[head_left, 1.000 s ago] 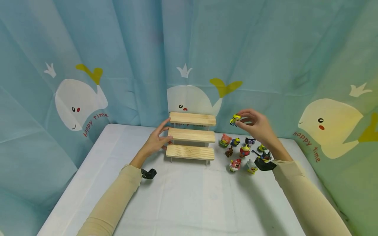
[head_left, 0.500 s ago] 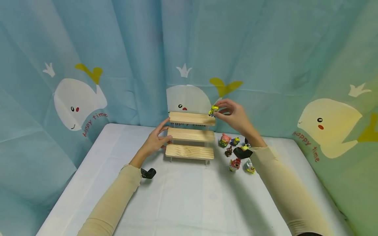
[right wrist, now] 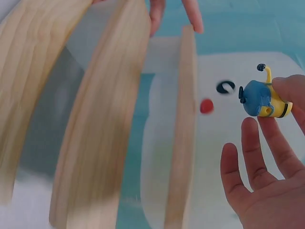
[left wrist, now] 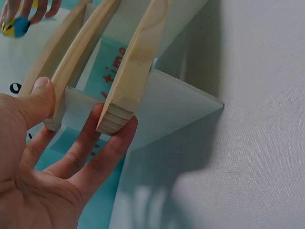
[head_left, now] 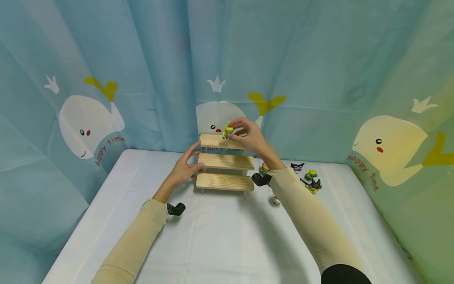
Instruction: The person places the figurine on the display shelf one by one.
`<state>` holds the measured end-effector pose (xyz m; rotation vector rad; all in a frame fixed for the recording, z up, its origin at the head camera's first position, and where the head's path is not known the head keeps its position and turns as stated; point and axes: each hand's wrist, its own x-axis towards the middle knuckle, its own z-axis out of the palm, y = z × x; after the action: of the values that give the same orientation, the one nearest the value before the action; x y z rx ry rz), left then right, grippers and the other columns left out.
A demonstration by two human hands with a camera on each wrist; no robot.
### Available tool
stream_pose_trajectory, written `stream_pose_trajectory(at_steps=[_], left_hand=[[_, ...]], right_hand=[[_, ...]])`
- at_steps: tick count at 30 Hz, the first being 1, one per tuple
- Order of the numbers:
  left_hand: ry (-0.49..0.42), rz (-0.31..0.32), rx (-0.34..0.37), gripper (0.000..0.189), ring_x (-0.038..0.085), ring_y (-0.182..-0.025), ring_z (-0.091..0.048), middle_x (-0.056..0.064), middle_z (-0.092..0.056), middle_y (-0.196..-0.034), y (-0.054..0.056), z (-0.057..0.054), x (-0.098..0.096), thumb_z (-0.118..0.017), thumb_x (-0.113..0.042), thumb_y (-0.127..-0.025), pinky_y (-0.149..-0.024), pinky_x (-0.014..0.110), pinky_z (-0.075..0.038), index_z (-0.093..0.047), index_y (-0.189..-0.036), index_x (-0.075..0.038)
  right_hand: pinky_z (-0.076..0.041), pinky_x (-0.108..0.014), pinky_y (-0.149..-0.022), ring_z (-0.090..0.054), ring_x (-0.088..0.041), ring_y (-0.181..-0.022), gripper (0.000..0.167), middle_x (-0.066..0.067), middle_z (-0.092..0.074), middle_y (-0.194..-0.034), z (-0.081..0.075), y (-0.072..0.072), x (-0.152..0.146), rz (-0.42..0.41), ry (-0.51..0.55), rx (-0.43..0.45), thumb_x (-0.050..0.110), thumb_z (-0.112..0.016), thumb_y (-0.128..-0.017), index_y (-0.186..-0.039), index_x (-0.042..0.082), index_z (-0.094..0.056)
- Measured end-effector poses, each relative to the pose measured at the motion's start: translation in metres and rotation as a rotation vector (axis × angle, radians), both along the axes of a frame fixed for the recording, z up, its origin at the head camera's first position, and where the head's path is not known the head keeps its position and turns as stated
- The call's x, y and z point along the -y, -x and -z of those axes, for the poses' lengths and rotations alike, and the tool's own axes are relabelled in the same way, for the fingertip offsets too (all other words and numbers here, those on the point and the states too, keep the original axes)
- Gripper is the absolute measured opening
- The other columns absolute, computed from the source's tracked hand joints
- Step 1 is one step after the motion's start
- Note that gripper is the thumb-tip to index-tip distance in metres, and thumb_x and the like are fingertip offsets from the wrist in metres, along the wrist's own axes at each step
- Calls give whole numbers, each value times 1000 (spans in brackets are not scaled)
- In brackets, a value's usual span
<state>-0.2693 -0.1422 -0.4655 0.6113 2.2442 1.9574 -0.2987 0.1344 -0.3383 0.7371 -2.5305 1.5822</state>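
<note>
A three-tier wooden display stand (head_left: 226,161) with clear supports stands on the white-covered table. My left hand (head_left: 182,170) holds its left end; in the left wrist view the thumb (left wrist: 42,93) lies on the middle tier and fingers touch the bottom tier's end. My right hand (head_left: 251,139) pinches a small yellow-and-blue minion figure (head_left: 227,133) above the top tier (head_left: 209,141). In the right wrist view the minion (right wrist: 261,99) is tilted sideways, apart from the wood, its feet toward the stand. The other fingers of that hand are spread.
Several small toy figures are on the table right of the stand, among them a dark-eared one (head_left: 297,167) and a yellow-green one (head_left: 311,174). The right sleeve (head_left: 301,205) hides some of them. A blue whale-print curtain (head_left: 159,79) hangs behind the table.
My right hand has carried the minion figure leftward, from above the loose toys to over the top tier. The left hand keeps its place on the stand. The view has shifted slightly.
</note>
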Motion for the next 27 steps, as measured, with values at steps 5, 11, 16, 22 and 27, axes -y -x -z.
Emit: stream_pose_trajectory(at_steps=[5, 11, 16, 22, 27], left_hand=[[-6, 8, -1, 80, 33, -86, -74, 18, -38, -158, 0, 0, 1, -67, -14, -102, -67, 69, -55, -25, -162, -44], [-21, 27, -12, 79, 43, -91, -72, 20, -38, -158, -1, -1, 1, -65, -13, -103, -66, 70, -54, -22, -165, -37], [-21, 34, -13, 79, 42, -92, -73, 19, -38, -158, 1, 2, 1, -66, -14, -102, -66, 67, -56, -23, -163, -41], [-20, 29, -2, 79, 34, -88, -74, 16, -39, -158, 1, 2, 1, -67, -16, -102, -65, 64, -58, -24, -162, -44], [-20, 28, -2, 79, 32, -87, -74, 17, -37, -159, 2, 3, 2, -67, -15, -102, -65, 63, -58, -24, -163, -43]], right_hand=[[-58, -45, -83, -67, -34, -102, 29, -14, -66, -126, 6, 7, 23, -21, -22, -15, 12, -76, -96, -123, 8, -66], [-60, -44, -81, -67, -33, -102, 27, -12, -65, -127, 15, 15, 43, -22, -13, 12, 11, -75, -96, -122, 10, -66], [-58, -44, -86, -66, -34, -103, 26, -13, -66, -124, 22, 19, 55, -8, -15, -14, 10, -76, -95, -120, 10, -67], [-58, -43, -87, -68, -34, -100, 25, -15, -68, -123, 26, 22, 68, 6, -9, -38, 9, -76, -95, -119, 7, -67], [-58, -41, -85, -69, -32, -98, 24, -14, -68, -121, 28, 24, 74, 18, -14, -45, 8, -75, -95, -117, 8, -67]])
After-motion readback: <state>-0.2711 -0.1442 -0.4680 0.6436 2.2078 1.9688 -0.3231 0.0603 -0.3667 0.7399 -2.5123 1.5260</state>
